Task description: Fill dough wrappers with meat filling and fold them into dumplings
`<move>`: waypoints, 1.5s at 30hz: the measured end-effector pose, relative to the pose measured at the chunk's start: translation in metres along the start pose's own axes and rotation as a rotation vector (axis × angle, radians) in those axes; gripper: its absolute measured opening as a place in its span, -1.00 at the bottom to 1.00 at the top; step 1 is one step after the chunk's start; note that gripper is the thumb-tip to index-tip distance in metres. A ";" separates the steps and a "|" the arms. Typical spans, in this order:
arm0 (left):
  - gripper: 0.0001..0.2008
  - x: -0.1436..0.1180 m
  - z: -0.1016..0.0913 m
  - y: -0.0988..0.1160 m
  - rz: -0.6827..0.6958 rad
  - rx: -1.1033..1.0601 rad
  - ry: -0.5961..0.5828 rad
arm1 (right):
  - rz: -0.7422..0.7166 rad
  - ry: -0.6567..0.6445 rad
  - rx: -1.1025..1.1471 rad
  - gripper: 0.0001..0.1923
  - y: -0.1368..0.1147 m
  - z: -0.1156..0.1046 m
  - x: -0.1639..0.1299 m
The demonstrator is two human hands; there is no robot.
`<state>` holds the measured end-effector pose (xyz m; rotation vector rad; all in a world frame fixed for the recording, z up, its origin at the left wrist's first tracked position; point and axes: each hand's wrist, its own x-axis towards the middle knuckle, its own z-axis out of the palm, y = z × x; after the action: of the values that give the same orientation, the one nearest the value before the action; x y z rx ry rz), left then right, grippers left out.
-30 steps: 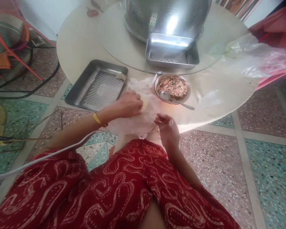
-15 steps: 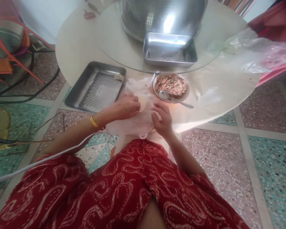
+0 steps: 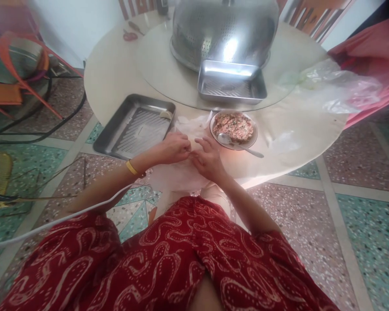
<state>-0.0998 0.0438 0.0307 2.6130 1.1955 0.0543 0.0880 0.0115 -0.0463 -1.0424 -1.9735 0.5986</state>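
Closely between tray [image 3: 136,131] and bowl [image 3: 254,131]; left hand [image 3: 176,147] curled, right hand [image 3: 209,159] half-curled; cannot tell grasp; table edge [image 3: 280,172] near.

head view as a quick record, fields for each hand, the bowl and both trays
left hand: fingers curled over the thin pale sheet; contents unclear
right hand: fingertips close to the left hand; contact unclear
bowl: chopped mixture inside, spoon resting across its rim
near tray: one pale folded piece inside, near its far right corner
far tray: on the glass turntable, before the perforated metal dome
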 end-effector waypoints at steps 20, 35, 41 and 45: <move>-0.45 -0.003 0.014 0.041 -0.503 -2.023 0.434 | -0.183 -0.108 -0.003 -0.88 -0.041 -0.039 0.080; -0.26 -0.020 0.036 0.114 -0.134 -2.296 -0.078 | 0.080 0.214 -0.051 -0.81 -0.060 -0.087 -0.042; -0.35 -0.014 0.048 0.124 -0.278 -2.145 -0.197 | 0.376 -0.193 0.165 -0.75 -0.042 -0.107 -0.032; -0.40 -0.012 0.052 0.122 -0.306 -2.125 -0.219 | 0.457 -0.314 0.423 -0.83 -0.037 -0.109 -0.028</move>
<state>-0.0101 -0.0530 0.0130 0.5409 0.5805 0.5609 0.1703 -0.0285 0.0286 -1.1794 -1.7461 1.4361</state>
